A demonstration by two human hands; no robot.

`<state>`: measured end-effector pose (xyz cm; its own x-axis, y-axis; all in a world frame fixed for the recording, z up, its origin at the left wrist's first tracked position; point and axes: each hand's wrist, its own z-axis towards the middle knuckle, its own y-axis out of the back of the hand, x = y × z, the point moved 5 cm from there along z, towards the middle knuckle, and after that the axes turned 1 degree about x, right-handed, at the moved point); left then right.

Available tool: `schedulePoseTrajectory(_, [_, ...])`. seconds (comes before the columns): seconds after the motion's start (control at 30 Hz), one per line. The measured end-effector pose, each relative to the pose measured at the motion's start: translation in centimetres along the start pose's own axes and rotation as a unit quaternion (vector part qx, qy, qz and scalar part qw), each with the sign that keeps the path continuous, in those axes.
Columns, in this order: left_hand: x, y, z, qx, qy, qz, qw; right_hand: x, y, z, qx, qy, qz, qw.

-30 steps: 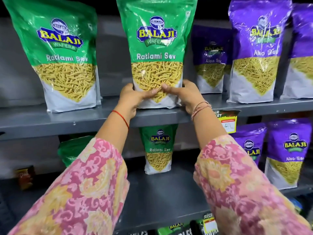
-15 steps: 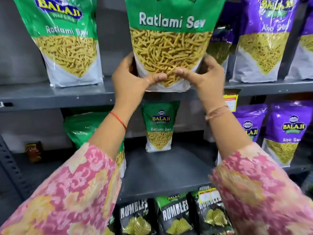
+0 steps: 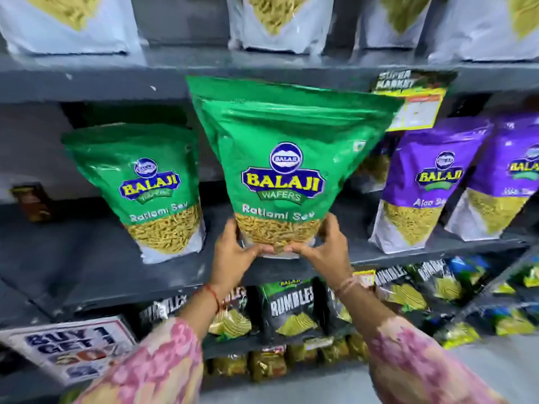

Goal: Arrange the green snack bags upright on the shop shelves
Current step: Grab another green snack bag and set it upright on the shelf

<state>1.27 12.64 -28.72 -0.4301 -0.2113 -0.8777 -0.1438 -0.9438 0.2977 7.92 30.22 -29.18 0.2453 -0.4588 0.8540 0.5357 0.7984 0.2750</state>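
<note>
Both my hands grip the bottom corners of a big green Ratlami Sev bag (image 3: 280,158), with my left hand (image 3: 233,255) on its lower left and my right hand (image 3: 326,252) on its lower right. The bag is upright, and its base hovers at the front of the grey middle shelf (image 3: 87,258). Whether it rests on the shelf is hidden by my fingers. A second green bag (image 3: 145,182) stands upright on the same shelf to the left, apart from the held one.
Purple Aloo Sev bags (image 3: 423,185) stand on the middle shelf to the right. Bag bottoms line the upper shelf (image 3: 87,80), which carries a yellow price tag (image 3: 414,103). Black Rumbles packs (image 3: 291,307) fill the lower shelf beside a "Buy 1 Get 1" sign (image 3: 70,345).
The green bag has come off the upper shelf, still in both hands, and gone down to the middle shelf. My view has tilted downward.
</note>
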Motion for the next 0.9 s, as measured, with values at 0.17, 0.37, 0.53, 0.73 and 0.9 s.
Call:
schedulePoseTrajectory(0.17, [5.4, -1.3, 4.5, 0.039, 0.045, 0.037, 0.998, -5.5, -4.0, 4.1, 0.018, -0.047, -0.020, 0.999])
schedulePoseTrajectory(0.37, [9.9, -2.1, 6.7, 0.063, 0.086, 0.062, 0.992, -9.9, -6.7, 5.5, 0.020, -0.074, -0.005, 0.997])
schedulePoseTrajectory(0.53, [10.6, -2.3, 6.5, 0.064, 0.099, 0.092, 0.989, -10.7, -7.1, 5.2, 0.032, -0.101, 0.010, 0.994])
schedulePoseTrajectory(0.73, [8.5, -0.3, 2.9, 0.022, 0.090, 0.087, 0.992, -6.5, -5.7, 1.5, -0.021, -0.046, -0.053, 0.997])
schedulePoseTrajectory(0.9, [-1.4, 4.9, 1.4, -0.159, -0.076, 0.104, 0.979, 6.3, -5.3, 0.4, -0.113, 0.223, -0.045, 0.967])
